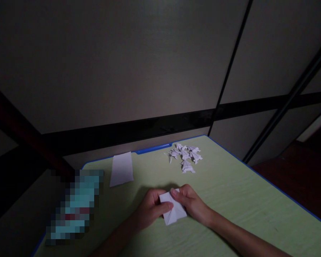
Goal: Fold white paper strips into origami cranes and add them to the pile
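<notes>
Dark grey-brown panelled surface (pixel 139 67), crossed by a glossy black horizontal band (pixel 139 126), rising behind the work area. Pale green desk (pixel 246 210) with blue edging, its far side close to the panels. At the desk's left side, a pixelated teal object (pixel 82 196) bearing a reddish patch; its identity cannot be told. Left hand (pixel 149 210) and right hand (pixel 192 201), above the near part of the desk, each with its grip closed on the same piece, thumbs on the upper face. Flat white paper sheet (pixel 122 169), lying near the far edge, left of the hands. Folded white paper piece (pixel 178 210), held between both hands, creases and flaps visible. Small folded white paper figures (pixel 187 166), clustered beyond the hands, the nearest slightly apart. Thin white strips (pixel 171 158), just left of the cluster.
</notes>
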Demonstrator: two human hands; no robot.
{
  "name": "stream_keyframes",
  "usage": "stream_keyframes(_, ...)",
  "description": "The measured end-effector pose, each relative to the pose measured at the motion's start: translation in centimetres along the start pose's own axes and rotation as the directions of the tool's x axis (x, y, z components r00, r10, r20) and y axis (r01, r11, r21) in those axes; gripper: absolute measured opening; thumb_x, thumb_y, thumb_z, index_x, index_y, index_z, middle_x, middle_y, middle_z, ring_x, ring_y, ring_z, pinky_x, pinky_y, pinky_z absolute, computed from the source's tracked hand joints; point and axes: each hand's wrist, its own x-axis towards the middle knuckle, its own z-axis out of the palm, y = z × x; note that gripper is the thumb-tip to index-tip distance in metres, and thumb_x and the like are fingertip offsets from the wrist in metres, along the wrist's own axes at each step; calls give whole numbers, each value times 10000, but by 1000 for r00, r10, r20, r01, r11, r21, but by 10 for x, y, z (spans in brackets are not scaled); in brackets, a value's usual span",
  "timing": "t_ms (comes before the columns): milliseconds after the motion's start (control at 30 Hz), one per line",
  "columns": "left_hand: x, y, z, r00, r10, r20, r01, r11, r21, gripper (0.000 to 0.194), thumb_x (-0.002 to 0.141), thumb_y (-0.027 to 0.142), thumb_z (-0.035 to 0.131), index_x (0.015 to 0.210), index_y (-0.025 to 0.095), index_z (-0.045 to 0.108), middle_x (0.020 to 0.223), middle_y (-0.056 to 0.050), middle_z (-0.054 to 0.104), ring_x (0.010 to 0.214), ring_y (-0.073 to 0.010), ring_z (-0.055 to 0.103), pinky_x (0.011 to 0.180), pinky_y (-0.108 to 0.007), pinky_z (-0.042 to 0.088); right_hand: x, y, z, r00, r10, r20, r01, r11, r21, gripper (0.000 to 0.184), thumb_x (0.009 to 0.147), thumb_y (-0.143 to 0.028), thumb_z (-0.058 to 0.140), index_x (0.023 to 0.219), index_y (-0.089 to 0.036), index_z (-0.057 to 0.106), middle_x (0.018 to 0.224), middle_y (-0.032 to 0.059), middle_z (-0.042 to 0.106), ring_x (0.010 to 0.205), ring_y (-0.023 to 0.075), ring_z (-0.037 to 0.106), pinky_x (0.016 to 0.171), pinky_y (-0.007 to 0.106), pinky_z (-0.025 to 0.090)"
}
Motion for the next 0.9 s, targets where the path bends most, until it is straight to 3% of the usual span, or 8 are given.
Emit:
stream_keyframes(133,0,1,0,1000,-14,19,14,1000,-3,201,493,280,630,497,108,527,424,28,488,409,-79,417,406,-189,292,2,-2,0,998,-34,-57,31,998,-62,524,687,-557,380,378,-133,386,340,-60,305,316,25,223,318,184,142)
stream_keyframes(333,-1,2,1,997,-7,-83,4,999,-33,165,477,234,641,533,103,556,459,28,514,458,-86,440,445,-192,314,3,-4,0,996,-32,-87,27,998,-60,492,680,-537,415,407,-128,399,360,-59,315,333,27,236,322,180,141)
stream_keyframes(467,-1,1,2,1000,-9,-29,7,997,-74,220,498,266,644,619,92,586,516,-2,566,466,-100,474,460,-210,350,3,-3,2,991,-46,-122,45,999,-6,480,679,-535,415,448,-116,439,382,-42,383,340,37,303,332,171,213)
stream_keyframes(700,1,-3,3,999,3,-37,-6,996,-88,233,486,297,663,566,107,555,460,18,528,415,-88,453,402,-205,369,0,-6,-1,999,-29,13,30,998,-63,371,667,-440,506,567,-86,554,468,-8,515,398,58,408,397,175,305)
stream_keyframes(900,-1,-1,2,999,12,44,-8,997,-81,194,509,235,652,622,101,570,508,11,547,448,-90,468,434,-207,378,-2,-9,-2,999,-11,32,16,988,-157,360,655,-417,522,507,-88,524,433,-33,437,385,41,339,376,169,252)
